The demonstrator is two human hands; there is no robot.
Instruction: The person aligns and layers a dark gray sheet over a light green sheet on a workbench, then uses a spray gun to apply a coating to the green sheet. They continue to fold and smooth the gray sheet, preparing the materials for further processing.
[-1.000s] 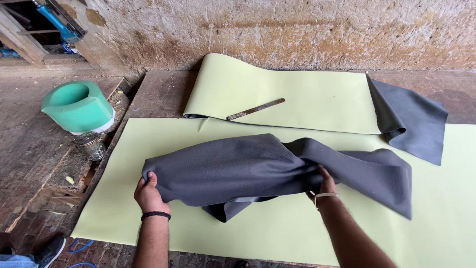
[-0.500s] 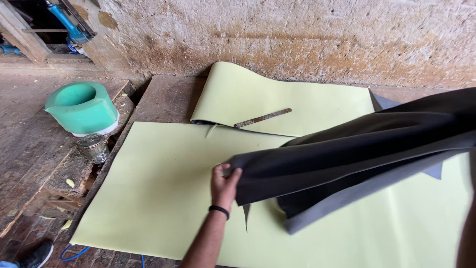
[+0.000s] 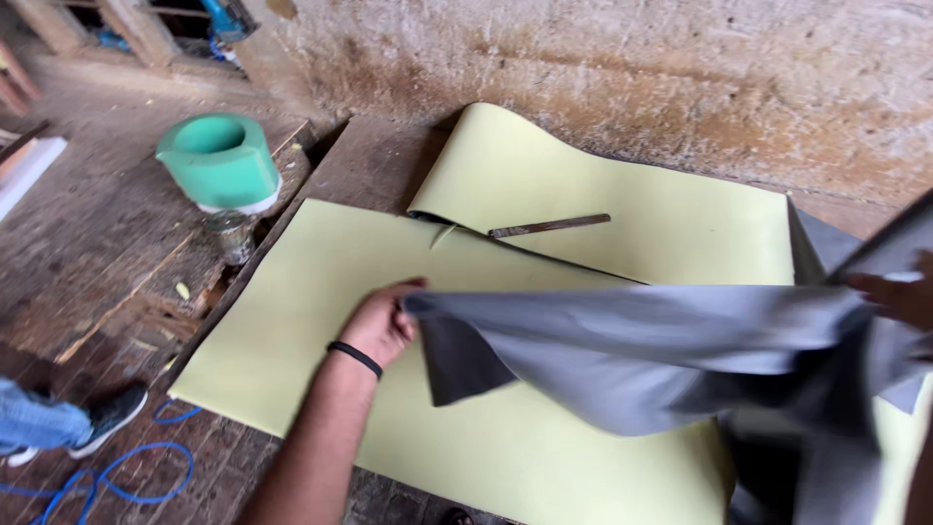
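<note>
**Grey sheet held taut between two hands over the yellow foam**

Far left: another person's dark shoe (image 3: pixel 109 416) and jeans leg at the frame edge, blue cable (image 3: pixel 146 467) looped on the brick floor beside it. Not part of the work.

Mint-green roll of foam sheet (image 3: pixel 220 161) stands on end on the wooden platform, off the work surface, so the lay-up area isn't crowded.

Large pale-yellow foam sheet (image 3: pixel 311 321) lies flat as the base; a second one (image 3: pixel 622 194) overlaps behind it, against the wall. Thin metal bar (image 3: pixel 550 226) rests on that rear sheet, probably a weight or straightedge.

Left hand (image 3: pixel 381 327), black band on the wrist, fingers closed on the corner of the dark grey flexible sheet (image 3: pixel 632 355), low and close to the foam.

Grey sheet is airborne, spanning rightward, sagging mid-span, blurred.

Right hand (image 3: pixel 899 292) at the frame edge looks clamped on the far end, higher up. The two-corner hold keeps the sheet spread rather than bunched.
</note>
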